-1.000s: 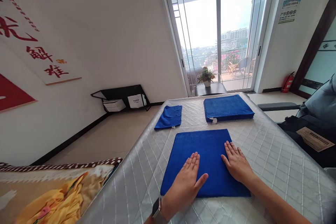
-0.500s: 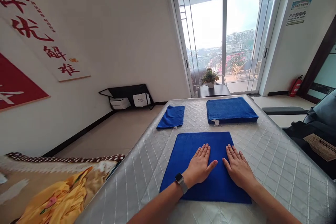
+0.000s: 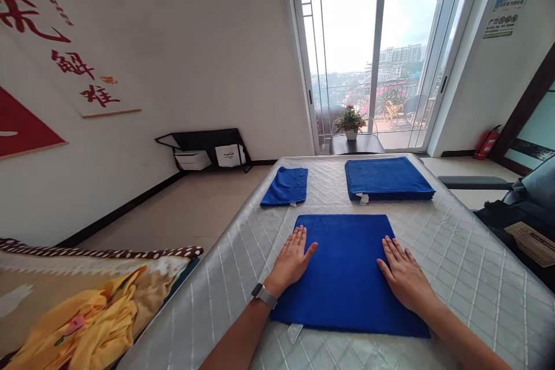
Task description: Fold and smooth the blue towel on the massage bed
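A blue towel (image 3: 347,277) lies flat on the silver quilted table cover (image 3: 459,277), with a white tag showing at its near left edge. My left hand (image 3: 291,260), a watch on its wrist, rests flat on the towel's left edge with fingers stretched out. On the right edge lies my right hand (image 3: 405,274), palm down and fingers extended. Neither hand grips anything. Beyond them are a neat stack of blue towels (image 3: 388,176) at the back right and a smaller folded blue cloth (image 3: 286,186) at the back left.
A potted plant (image 3: 350,121) stands on a chair (image 3: 358,145) past the table's far edge, before a glass sliding door. Yellow cloth (image 3: 99,318) lies on a patterned blanket at the left. A dark bag with a cardboard piece (image 3: 531,243) sits at the right.
My left hand has slid left from the middle of the towel to its left edge. My right hand stays at the right edge. The towel's near left tag is now visible.
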`<state>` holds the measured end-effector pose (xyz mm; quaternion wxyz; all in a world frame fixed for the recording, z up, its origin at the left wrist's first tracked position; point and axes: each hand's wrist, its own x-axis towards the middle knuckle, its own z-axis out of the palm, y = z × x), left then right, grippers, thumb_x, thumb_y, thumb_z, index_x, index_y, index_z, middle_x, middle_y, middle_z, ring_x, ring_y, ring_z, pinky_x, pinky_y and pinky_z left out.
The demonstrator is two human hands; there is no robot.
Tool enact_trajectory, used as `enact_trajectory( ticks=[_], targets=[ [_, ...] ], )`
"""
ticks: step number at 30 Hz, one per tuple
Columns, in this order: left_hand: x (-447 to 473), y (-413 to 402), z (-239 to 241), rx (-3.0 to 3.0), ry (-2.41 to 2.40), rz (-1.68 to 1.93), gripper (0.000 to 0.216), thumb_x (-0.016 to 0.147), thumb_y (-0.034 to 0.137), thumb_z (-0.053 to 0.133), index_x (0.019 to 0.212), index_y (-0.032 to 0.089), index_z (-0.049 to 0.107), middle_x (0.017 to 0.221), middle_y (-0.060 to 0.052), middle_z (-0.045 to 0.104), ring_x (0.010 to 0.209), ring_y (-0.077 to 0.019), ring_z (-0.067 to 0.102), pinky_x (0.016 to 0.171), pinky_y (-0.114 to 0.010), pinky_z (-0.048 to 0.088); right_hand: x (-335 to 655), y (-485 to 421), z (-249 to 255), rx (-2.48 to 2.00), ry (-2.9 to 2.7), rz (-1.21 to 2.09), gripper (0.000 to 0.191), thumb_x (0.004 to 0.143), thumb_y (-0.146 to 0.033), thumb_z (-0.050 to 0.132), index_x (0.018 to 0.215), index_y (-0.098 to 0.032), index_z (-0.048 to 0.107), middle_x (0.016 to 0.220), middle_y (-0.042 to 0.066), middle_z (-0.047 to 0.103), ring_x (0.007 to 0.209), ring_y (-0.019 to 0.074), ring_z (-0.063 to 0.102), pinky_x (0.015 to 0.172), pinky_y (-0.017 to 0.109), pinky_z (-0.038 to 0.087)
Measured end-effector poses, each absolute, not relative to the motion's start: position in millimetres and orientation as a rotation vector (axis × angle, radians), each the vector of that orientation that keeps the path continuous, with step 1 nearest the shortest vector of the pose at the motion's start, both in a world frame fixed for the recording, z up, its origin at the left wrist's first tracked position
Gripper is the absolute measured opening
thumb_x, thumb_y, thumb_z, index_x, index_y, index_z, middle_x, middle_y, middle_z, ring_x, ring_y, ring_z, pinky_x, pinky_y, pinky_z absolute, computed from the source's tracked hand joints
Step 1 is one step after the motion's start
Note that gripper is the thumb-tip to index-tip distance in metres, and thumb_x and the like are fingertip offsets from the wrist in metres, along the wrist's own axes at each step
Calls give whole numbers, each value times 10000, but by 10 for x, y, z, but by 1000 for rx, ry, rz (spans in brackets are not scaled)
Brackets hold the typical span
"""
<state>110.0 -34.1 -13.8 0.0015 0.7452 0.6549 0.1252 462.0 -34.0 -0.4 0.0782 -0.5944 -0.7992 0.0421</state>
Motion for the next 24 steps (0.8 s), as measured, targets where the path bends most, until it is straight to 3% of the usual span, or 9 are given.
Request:
enact_trajectory(
  ticks=[14, 24],
  targets=[
    [1148, -335, -115, 2290, 2082, 418, 850, 1016, 671, 160, 1584, 53, 291, 1647, -191, 275, 1539, -295, 230, 1241, -469, 258, 4640, -328, -17, -1817, -2434, 74, 708, 1026, -518, 199, 1609, -121, 262, 1677, 74, 220, 1556, 222, 140, 1257, 459, 166],
    [1164, -338, -99, 2282, 2082, 412, 872, 1013, 677, 155, 1571, 24, 305, 1643, -215, 256, 1536, -303, 229, 1240, -479, 266, 4419, 259, 251, -1871, -2442, 3, 647, 1044, -404, 159, 1609, -107, 263, 1673, 107, 231, 1552, 223, 164, 1246, 448, 166]
  ],
)
